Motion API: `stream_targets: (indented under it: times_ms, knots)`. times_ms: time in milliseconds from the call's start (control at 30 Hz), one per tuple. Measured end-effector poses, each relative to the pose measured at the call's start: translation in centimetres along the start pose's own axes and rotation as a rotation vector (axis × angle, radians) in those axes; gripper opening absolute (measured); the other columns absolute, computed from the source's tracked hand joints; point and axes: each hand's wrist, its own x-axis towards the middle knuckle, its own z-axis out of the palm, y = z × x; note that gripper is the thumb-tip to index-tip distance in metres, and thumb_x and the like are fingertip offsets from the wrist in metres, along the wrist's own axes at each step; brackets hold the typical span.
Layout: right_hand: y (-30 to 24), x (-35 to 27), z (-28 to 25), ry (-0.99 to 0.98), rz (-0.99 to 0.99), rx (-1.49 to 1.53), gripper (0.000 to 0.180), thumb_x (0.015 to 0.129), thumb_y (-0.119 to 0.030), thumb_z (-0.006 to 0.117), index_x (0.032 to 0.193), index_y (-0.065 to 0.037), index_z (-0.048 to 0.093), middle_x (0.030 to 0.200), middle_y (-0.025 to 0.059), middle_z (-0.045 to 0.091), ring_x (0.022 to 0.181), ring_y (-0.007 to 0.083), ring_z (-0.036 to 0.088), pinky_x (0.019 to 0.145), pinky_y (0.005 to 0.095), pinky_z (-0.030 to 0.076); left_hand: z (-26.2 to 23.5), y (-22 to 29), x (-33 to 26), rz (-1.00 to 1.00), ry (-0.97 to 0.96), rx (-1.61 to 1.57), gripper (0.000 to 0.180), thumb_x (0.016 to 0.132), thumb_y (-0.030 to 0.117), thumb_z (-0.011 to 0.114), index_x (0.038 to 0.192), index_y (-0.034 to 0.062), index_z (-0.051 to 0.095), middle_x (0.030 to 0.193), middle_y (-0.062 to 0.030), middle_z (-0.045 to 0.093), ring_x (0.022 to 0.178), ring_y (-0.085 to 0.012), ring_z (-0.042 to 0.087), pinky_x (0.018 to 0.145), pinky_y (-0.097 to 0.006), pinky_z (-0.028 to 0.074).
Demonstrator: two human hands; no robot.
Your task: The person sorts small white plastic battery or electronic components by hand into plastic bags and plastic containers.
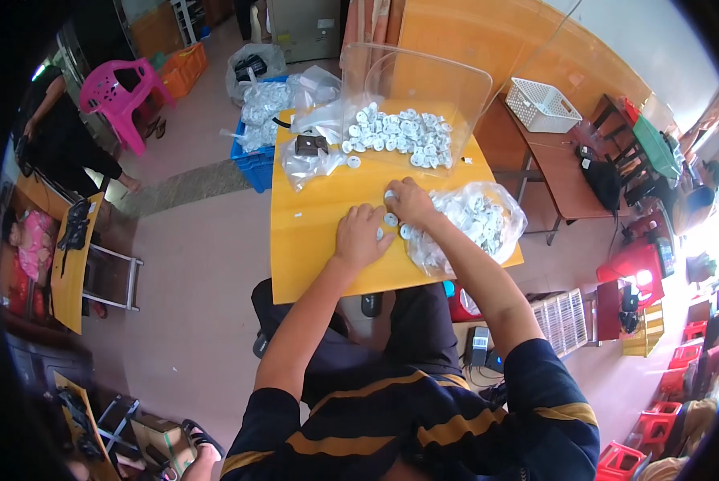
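On the yellow table (pixel 311 264), my left hand (pixel 361 236) rests with its fingers curled, and a small white round disc (pixel 379 233) shows between its thumb and fingers. My right hand (pixel 412 202) is just to the right, its fingertips closed on another white disc (pixel 389 196). Between the hands a loose white disc (pixel 390 219) lies on the tabletop. By my right wrist sits an open clear plastic bag (pixel 488 220) full of similar discs. A pile of white discs (pixel 399 132) spreads at the far side, within a clear plastic bin (pixel 476 104) tipped on its side.
A dark brown small box (pixel 311 145) lies on clear plastic at the table's far left. Behind it stands a blue crate (pixel 251 170) of bagged pieces. A brown table (pixel 552 184) with a white basket (pixel 540 108) is to the right. Other people sit or stand around the room.
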Motion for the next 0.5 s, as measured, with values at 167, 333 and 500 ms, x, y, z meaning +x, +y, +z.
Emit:
stream_targets:
  times_ms: [167,333,500]
  knots:
    - [1.7,0.7,0.1,-0.078,-0.063,0.090,0.028,0.095,-0.027,0.060,0.116,-0.011,0.069,0.112,0.0234,0.065,0.110,0.0424,0.064,0.098,0.0489,0.052,-0.1,1.6,-0.7,-0.007,-0.007,-0.008,0.080,0.078,0.044,0.082,0.142,0.0045,0.055,0.131,-0.0169,0.059,0.122,-0.0363,0.055,0.097,-0.050,0.046]
    - [2.4,0.8,1.2,-0.068,-0.071,0.079,0.029,0.097,-0.027,0.055,0.117,-0.011,0.069,0.111,0.0235,0.068,0.112,0.0419,0.063,0.100,0.0483,0.051,0.9,3.1,0.5,-0.092,0.000,0.033,0.082,0.080,0.045,0.080,0.145,0.0042,0.050,0.130,-0.0170,0.059,0.123,-0.0362,0.054,0.097,-0.050,0.044]
    - [1.7,1.1,1.0,-0.137,0.038,0.092,0.032,0.098,-0.029,0.052,0.116,-0.011,0.071,0.111,0.0217,0.073,0.111,0.0398,0.066,0.099,0.0481,0.052,2.2,2.5,2.2,-0.126,0.014,0.073,0.071,0.084,0.041,0.078,0.138,0.0027,0.054,0.122,-0.0155,0.062,0.116,-0.0358,0.058,0.093,-0.050,0.047]
